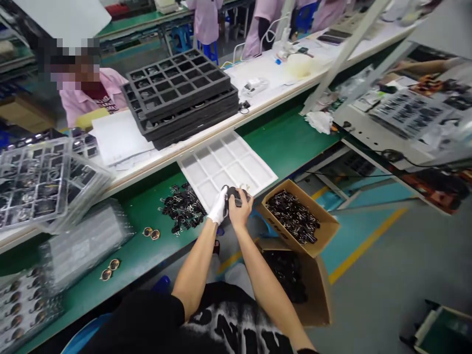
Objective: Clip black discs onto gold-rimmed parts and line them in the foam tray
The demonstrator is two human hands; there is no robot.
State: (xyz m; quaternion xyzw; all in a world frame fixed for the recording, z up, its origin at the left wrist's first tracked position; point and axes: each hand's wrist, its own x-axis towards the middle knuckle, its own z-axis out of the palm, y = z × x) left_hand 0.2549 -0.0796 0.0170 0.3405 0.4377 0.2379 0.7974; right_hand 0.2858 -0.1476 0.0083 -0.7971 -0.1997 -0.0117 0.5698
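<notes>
- Counter, as the head view shows it, is green and runs across below a raised white shelf.
- Left hand wears a white glove; its fingers are closed on a small dark object.
- Right hand is bare, and its fingers are bent around the same dark object from the other side. I cannot tell exactly what this object is.
- The dark object is between the two hands, above the near edge of a white tray with compartments.
- To the left of this tray there is a loose pile of black clips, close to its side.
- Farther left, two pairs of round glasses lie on the counter, apart from each other. Beside them is a stack wrapped in clear plastic.
- To the right of the hands, a cardboard box holds many black clips. Nearer to the body, a second box has dark contents.
- On the white shelf stand stacked black trays; behind them sits a person in pink.
</notes>
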